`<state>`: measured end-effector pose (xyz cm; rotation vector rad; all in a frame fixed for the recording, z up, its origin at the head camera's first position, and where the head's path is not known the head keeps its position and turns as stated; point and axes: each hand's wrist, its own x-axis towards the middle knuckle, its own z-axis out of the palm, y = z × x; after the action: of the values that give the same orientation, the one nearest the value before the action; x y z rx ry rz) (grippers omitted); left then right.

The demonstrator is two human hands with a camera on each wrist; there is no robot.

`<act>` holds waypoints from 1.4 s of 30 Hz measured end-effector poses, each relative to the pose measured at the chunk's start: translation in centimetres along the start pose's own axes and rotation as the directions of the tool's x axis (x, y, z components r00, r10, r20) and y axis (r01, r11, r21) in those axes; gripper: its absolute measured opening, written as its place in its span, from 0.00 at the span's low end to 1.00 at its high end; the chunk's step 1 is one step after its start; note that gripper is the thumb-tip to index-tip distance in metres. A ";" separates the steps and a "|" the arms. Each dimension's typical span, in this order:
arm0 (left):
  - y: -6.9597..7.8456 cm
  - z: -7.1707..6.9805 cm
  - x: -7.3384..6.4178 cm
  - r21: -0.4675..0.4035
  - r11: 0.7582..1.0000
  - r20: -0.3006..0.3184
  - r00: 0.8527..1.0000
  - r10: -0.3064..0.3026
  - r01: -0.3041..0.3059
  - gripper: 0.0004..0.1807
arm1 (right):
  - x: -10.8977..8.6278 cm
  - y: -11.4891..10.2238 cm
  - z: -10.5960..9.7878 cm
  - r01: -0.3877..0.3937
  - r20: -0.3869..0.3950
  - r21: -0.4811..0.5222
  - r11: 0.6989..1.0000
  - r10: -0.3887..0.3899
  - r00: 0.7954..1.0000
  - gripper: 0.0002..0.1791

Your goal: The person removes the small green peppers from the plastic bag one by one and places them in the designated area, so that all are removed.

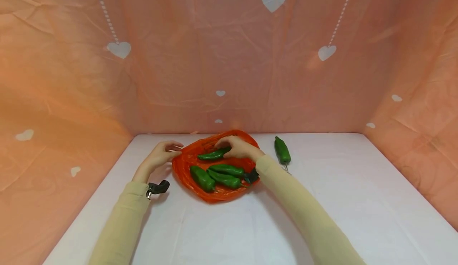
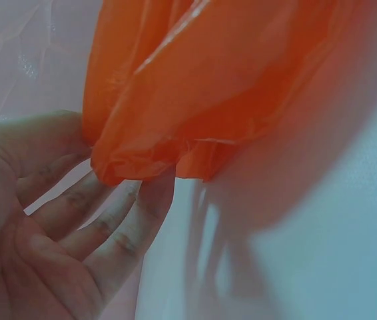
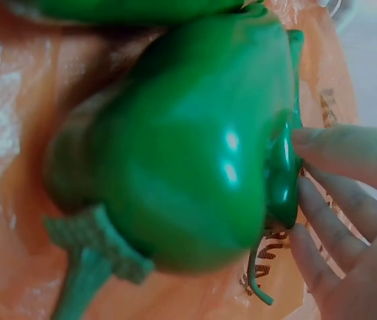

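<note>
An orange-red plastic bag (image 1: pixel 196 150) lies spread with its mouth wide, several green peppers inside. At its left rim my left hand (image 1: pixel 160 154) pinches the edge; in the left wrist view the thumb (image 2: pixel 48 133) and fingers meet the gathered plastic (image 2: pixel 175 113). Over the bag, my right hand (image 1: pixel 239 146) grips the right end of a slim green pepper (image 1: pixel 212 154) lying toward the back. The right wrist view shows that pepper (image 3: pixel 283 173) at the fingertips, partly hidden behind a larger green pepper (image 3: pixel 188 147).
Nearer the front of the bag lie further green peppers (image 1: pixel 202 178). One more green pepper (image 1: pixel 282 151) lies on the white table (image 1: pixel 222 233), right of the bag. Behind and beside the table hangs an orange sheet (image 1: pixel 229 66) with white hearts.
</note>
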<state>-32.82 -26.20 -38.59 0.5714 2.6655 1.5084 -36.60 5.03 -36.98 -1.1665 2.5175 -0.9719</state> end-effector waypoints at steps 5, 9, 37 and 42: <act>0.1 -0.1 -0.1 0.031 0.999 -0.002 1.000 -0.007 0.007 0.18 | -0.2 0.0 -0.2 -0.024 0.016 -0.004 1.000 0.024 1.000 0.24; 0.3 0.0 -0.2 0.047 0.999 -0.001 1.000 -0.012 0.012 0.18 | -0.3 0.0 -0.3 -0.043 0.026 -0.011 0.999 0.044 0.999 0.23; 0.1 0.2 0.0 0.037 0.999 -0.003 1.000 -0.005 0.005 0.18 | -0.3 0.5 0.3 -0.133 0.043 -0.072 0.988 0.137 0.990 0.22; 0.2 0.1 -0.1 0.047 0.999 -0.008 1.000 0.000 0.000 0.17 | -0.3 0.2 0.3 -0.125 0.046 -0.085 0.989 0.129 0.991 0.22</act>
<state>-32.67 -26.01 -38.48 0.5692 2.7131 1.4551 -36.42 5.18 -37.33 -1.0243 2.5765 -0.8037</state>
